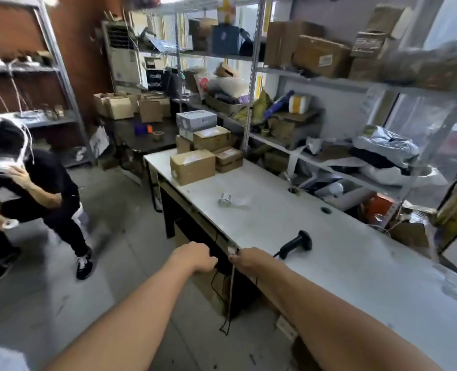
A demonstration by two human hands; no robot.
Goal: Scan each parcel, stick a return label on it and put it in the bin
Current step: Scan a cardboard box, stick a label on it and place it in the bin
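Several cardboard parcels (192, 167) are stacked at the far end of the white table (342, 277), with a grey box (196, 120) on top. A label roll (226, 200) lies mid-table with a loose strip beside it. The black handheld scanner (296, 243) lies on the table near its left edge, its cable hanging over the side. My right hand (248, 259) is at that edge, just left of the scanner, and pinches a thin pale strip (232, 285) that hangs down. My left hand (195, 257) is beside it off the table, fingers curled, with nothing visible in it.
A person (34, 188) in black crouches on the floor at the left, holding a tape roll. Metal shelving (251, 108) packed with boxes and bags runs along the table's right side. More cartons (131, 105) sit on a dark table behind. No bin is in view.
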